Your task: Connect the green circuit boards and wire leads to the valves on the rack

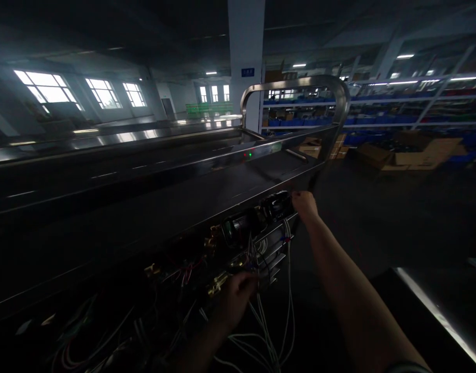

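My right hand (305, 204) is at the right end of a black, glossy cylindrical part (279, 206), its fingers curled in; what they grip is hidden. Lower and to the left, my left hand (240, 295) has its fingers drawn together beside thin white wires (261, 311); whether a wire is between them is too dark to see. A second black cylindrical part (240, 228) sits left of the first, along the underside of a long metal frame (207, 171). Brass-coloured fittings (218, 284) show close to my left hand.
A bent metal tube handle (341, 103) rises at the frame's far end. Loose wires hang below and spread to the lower left. Behind stand shelves with blue bins (378, 122) and open cardboard boxes (413, 155). A dark, bright-edged surface (436, 316) lies at the lower right.
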`<state>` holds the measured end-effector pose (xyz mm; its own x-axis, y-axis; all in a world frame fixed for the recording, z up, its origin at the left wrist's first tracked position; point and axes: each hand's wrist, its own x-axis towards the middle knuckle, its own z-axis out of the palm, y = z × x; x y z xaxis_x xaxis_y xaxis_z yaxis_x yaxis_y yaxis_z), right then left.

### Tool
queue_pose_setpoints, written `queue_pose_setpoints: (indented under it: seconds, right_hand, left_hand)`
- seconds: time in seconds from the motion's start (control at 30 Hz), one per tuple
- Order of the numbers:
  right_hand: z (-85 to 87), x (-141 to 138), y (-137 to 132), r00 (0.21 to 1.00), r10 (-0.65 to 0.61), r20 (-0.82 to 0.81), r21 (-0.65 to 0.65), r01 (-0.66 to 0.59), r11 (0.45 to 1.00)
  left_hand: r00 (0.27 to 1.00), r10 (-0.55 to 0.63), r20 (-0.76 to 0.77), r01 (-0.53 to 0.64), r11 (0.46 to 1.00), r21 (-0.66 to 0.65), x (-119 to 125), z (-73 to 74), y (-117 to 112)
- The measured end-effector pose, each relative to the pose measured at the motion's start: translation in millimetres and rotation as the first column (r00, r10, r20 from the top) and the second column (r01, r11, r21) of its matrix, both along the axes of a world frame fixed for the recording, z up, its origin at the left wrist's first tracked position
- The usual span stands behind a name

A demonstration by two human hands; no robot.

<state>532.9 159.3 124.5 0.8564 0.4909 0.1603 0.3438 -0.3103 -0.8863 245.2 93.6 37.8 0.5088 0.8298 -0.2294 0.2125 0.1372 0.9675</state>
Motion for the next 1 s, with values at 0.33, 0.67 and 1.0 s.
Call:
queue_pose_setpoints:
  seconds: [0.33, 0.67, 1.0]
  right_hand:
    - [-61.0, -11.8, -55.3, 0.928, 0.273, -0.254, 0.511, -0.111, 0.853]
    - [-62.5, -16.9, -82.3, 0.961, 0.268, -0.069, 0.509, -0.197, 0.838]
    - [-55.3, -23.6, -84.5, 0.986, 0.146, 0.080, 0.260, -0.162, 0.952]
  left_hand:
    - [0.950, 0.079, 0.301, -0.035, 0.988, -0.150, 129.3, 55.4, 28.0]
    - [0.938, 0.104, 0.331, -0.134, 0.988, 0.070, 164.6, 24.3, 46.6]
    - [0.982, 0.098, 0.164, -0.137, 0.959, 0.247, 157.8, 36.1, 52.9]
